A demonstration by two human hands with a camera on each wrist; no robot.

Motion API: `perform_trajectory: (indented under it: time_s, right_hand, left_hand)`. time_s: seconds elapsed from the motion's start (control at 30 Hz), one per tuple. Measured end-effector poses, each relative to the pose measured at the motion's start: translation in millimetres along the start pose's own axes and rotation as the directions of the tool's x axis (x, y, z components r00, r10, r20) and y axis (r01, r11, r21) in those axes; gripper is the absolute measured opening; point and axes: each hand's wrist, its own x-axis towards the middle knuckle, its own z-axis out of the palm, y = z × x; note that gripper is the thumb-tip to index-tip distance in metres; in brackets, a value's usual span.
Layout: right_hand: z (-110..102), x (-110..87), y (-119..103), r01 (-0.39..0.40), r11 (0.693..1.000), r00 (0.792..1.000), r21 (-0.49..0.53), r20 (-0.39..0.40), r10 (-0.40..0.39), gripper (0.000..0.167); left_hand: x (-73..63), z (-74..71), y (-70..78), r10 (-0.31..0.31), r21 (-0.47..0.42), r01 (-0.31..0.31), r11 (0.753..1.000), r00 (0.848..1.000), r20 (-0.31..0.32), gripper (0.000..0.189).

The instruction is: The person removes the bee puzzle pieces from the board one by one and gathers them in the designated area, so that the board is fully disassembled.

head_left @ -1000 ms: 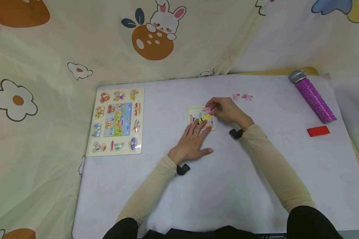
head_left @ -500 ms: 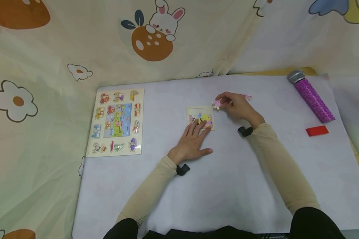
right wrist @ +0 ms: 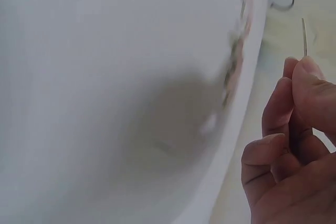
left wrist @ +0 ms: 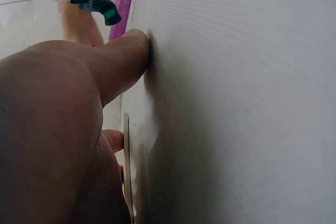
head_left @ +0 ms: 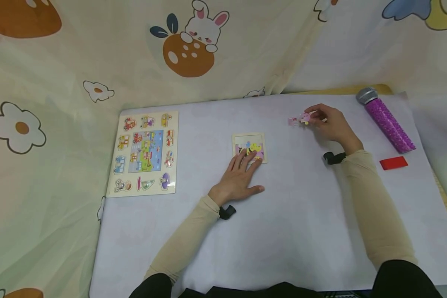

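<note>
over the table (head_left: 283, 231), right fingers (right wrist: 278, 109) pinch a piece (head_left: 304, 118)

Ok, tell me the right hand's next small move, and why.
I'd probably lower the piece to the table by the loose pieces. The right hand has carried it away from the small board and pinches it near them, off the table; setting it down should free the hand to try another in the board's bare upper part.
</note>
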Motion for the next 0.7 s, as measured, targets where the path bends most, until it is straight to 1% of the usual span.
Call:
perform_trajectory:
  time_s: [0.17,0.37,0.5,0.7]
  right_hand:
    - [-16.1,-2.0,23.8,-0.092,0.995,0.996,-0.025,0.016,0.092,0.036]
    - [-26.6,-1.0,46.8,-0.156,0.987,0.986,-0.045,0.047,0.158,0.038]
    - [-29.7,-1.6,54.0,-0.18,0.983,0.981,-0.045,0.071,0.183,0.039]
    - [-30.6,-2.2,54.6,-0.19,0.981,0.977,-0.048,0.091,0.194,0.039]
  left_hand:
    - [0.0,0.8,-0.7,0.0,0.004,0.0,1.0,1.0,-0.001,0.091]
    - [0.0,1.5,-1.6,0.002,0.009,-0.002,1.0,1.0,-0.006,0.092]
    - [-0.3,1.5,-2.0,0.004,0.008,-0.004,1.0,1.0,-0.007,0.091]
    - [-0.5,0.7,-1.4,0.011,-0.008,-0.011,1.0,1.0,-0.008,0.09]
